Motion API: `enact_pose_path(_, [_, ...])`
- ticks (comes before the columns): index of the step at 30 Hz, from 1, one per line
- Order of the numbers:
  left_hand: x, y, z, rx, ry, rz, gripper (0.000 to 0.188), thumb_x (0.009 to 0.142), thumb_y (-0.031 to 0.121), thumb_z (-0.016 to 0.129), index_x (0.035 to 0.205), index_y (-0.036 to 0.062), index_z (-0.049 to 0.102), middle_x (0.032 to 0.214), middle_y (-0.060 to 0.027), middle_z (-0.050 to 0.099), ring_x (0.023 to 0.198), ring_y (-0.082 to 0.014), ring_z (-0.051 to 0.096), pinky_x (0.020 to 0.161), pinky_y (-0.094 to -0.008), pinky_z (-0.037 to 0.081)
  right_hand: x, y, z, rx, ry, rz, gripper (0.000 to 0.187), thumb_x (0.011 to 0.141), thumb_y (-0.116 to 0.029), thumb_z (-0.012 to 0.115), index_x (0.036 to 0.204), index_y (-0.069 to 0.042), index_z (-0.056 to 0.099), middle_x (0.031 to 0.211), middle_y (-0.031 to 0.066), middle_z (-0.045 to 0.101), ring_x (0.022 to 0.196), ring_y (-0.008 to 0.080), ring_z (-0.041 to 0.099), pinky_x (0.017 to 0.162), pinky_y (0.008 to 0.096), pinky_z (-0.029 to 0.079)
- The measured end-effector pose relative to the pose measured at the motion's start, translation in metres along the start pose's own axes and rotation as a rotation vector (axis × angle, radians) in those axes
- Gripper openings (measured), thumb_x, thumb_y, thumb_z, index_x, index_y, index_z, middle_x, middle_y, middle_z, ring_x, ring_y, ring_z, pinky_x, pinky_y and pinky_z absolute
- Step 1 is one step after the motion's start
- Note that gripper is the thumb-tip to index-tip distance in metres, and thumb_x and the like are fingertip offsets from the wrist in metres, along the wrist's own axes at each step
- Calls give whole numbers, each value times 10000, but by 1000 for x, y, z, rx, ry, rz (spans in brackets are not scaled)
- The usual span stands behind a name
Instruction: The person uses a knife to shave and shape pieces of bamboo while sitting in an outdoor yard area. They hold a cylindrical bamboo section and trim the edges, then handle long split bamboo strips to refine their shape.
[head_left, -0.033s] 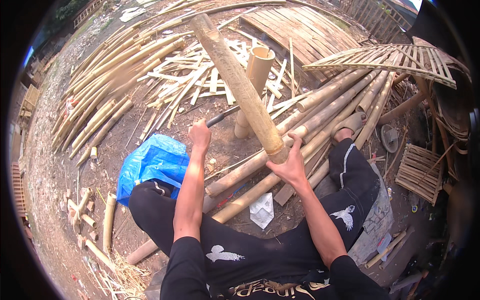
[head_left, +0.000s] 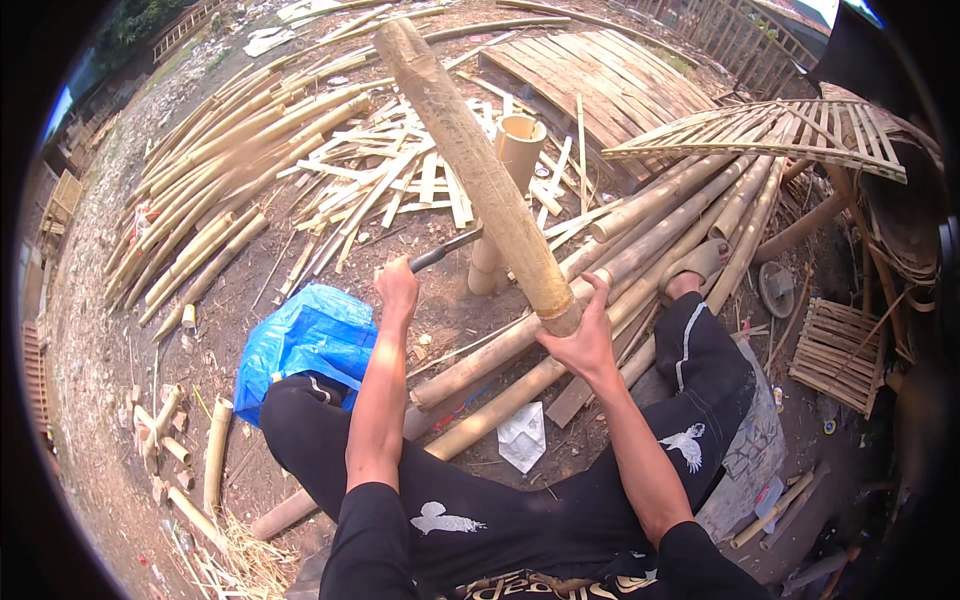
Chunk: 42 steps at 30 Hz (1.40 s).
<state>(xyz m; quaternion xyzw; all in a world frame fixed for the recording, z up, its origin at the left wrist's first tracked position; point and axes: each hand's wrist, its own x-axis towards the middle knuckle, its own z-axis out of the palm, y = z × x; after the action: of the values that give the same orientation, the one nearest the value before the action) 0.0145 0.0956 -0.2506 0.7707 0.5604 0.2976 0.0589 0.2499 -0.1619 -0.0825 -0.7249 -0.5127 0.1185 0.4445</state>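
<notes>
My left hand [head_left: 397,287] is closed around the dark handle of a machete [head_left: 430,257]. Its blade points right and passes behind a thick bamboo pole [head_left: 480,170], so the tip is hidden. My right hand [head_left: 585,335] grips the near end of that pole, with the thumb on the left side and fingers on the right. The pole slants away from me, up and to the left. Just behind it stands an upright bamboo tube [head_left: 520,143] with an open top, partly covered by the pole.
Long bamboo poles [head_left: 610,275] lie across the ground under my right foot. Split bamboo strips [head_left: 400,165] are heaped farther off, with a stack of poles [head_left: 220,170] at the left. A blue tarp [head_left: 300,335] lies by my left knee. A slatted bamboo panel [head_left: 760,135] stands at right.
The view has shifted slightly, so the ground things sit a little lower. The pole's far end has risen slightly against the background. Both hands keep their grips.
</notes>
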Motion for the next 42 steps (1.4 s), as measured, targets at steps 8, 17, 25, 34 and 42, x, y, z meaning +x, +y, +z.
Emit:
enact_pose_path(8, [-17,-60,-2,-93,-33,-58,274,789,62,622,995,101,798,865,-189,749,844,-389,722,786,-506,534,93,-98,-125,-98,444,-477,965,773,-63,769,1555,-77,203,1433,251,447,1226,319,573,1004,424,498])
enact_pose_path(17, [-30,-76,6,-132,-10,-94,239,793,40,611,947,50,793,807,-223,723,789,-406,720,737,-500,555,96,-104,-73,17,608,-538,1074,823,-24,762,1641,-72,67,1570,206,325,1381,294,457,1123,390,414])
enact_pose_path(25, [-10,-60,-22,-74,-130,24,236,773,161,711,983,91,795,843,-203,735,815,-390,717,806,-490,549,-3,68,60,-242,-426,410,1060,770,-234,733,1637,-370,139,1052,310,716,989,486,694,926,513,543])
enact_pose_path(34, [6,-31,-34,-48,-591,-193,731,599,682,876,801,-11,766,842,-216,754,861,-368,750,831,-470,578,-4,79,46,-115,-393,264,1037,759,-191,710,1644,-311,184,1291,282,629,1110,437,660,995,466,516])
enact_pose_path(42, [14,-20,-39,-14,-610,-188,630,612,578,919,737,-14,746,716,-159,733,788,-329,755,790,-441,596,118,-65,-43,195,-56,8,914,865,-169,797,1629,-227,299,1357,159,599,1087,208,643,918,346,559])
